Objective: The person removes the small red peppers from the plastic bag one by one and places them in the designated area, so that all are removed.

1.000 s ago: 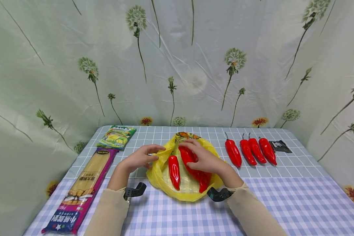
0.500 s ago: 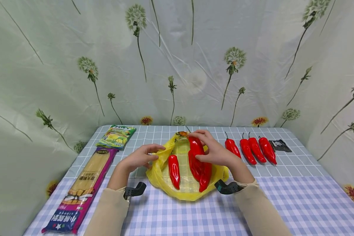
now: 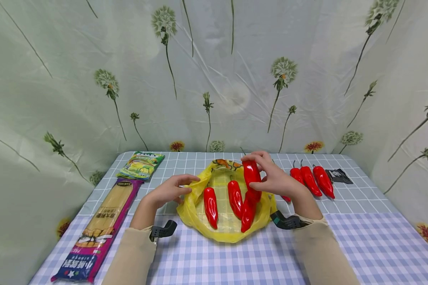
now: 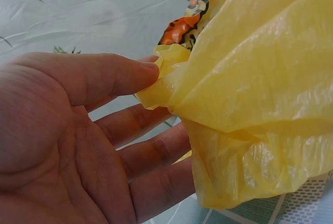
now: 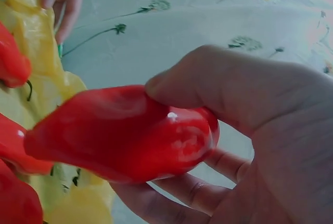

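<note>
A yellow plastic bag (image 3: 219, 233) lies spread wide in the middle of the table, with its mouth facing up. My left hand (image 3: 167, 192) pinches the bag's left rim between thumb and index finger, as the left wrist view shows on the yellow plastic (image 4: 250, 94). Inside the bag lie a left red pepper (image 3: 210, 208), a middle one (image 3: 235, 200) and a right one (image 3: 248, 215). Above the bag's right edge, my right hand (image 3: 276, 176) grips another red pepper (image 3: 251, 174) by its body. Its tapered tip points left in the right wrist view, with the thumb (image 5: 182, 81) on top.
Several red peppers (image 3: 311, 181) lie at the back right, one mostly hidden behind my right hand. Beside them is a small black packet (image 3: 339, 176). A long pasta pack (image 3: 100, 225) and a green packet (image 3: 140, 165) lie along the left side.
My right hand has lifted the pepper and carried it rightward, from over the bag's middle to its right edge. That uncovers the middle pepper in the bag. The left hand has stayed still.
</note>
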{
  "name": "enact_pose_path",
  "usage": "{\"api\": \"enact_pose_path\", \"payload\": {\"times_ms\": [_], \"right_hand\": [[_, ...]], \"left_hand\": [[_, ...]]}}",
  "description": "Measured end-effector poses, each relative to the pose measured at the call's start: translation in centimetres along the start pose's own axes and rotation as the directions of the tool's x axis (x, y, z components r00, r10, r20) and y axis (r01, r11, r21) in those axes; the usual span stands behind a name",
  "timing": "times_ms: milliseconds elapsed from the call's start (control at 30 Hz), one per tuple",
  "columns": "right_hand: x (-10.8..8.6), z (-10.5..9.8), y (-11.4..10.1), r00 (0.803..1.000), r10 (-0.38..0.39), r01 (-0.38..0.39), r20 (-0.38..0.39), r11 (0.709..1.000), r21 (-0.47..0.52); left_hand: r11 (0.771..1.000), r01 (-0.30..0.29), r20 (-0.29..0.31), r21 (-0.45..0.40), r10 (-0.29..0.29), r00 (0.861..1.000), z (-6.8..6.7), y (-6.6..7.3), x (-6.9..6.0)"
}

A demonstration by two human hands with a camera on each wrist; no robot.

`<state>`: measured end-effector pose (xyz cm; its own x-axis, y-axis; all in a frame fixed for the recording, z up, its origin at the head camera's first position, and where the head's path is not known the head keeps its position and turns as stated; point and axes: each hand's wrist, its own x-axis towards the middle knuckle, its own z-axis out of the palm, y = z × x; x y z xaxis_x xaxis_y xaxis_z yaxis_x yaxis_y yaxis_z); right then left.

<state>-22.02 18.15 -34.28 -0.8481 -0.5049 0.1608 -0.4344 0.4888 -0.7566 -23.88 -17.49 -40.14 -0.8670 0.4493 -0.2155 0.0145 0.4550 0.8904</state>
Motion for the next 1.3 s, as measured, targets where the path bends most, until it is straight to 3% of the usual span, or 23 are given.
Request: {"api": "enact_pose_path", "payload": {"times_ms": [300,600,967,1167,1300], "right_hand": [[-0.6,-1.4,0.3,1.000,0.006,-0.006,-0.024,1.000,0.005],[-1.3,-2.6,0.5,0.995,0.076,-0.076,-0.060,0.997,-0.002],[-3.0,-4.3,1.0,0.975,0.200,-0.192,0.101,0.978,-0.083],[-3.4,-4.9,1.9,0.960,0.265,-0.248,0.091,0.955,-0.163],[-3.5,-5.2,2.8,0.945,0.317,-0.304,0.077,0.941,-0.149]], "left_hand": [[1.000,0.013,-0.008,-0.006,-0.013,1.000,0.0,0.0,-0.1],[1.000,0.020,-0.016,-0.013,-0.020,1.000,0.1,0.2,-0.1],[1.000,0.019,-0.017,-0.015,-0.019,1.000,0.1,0.0,0.0],[1.000,0.020,-0.017,-0.009,-0.020,1.000,0.2,0.2,-0.1],[1.000,0.010,-0.013,-0.004,-0.010,1.000,0.2,0.2,-0.1]]}}
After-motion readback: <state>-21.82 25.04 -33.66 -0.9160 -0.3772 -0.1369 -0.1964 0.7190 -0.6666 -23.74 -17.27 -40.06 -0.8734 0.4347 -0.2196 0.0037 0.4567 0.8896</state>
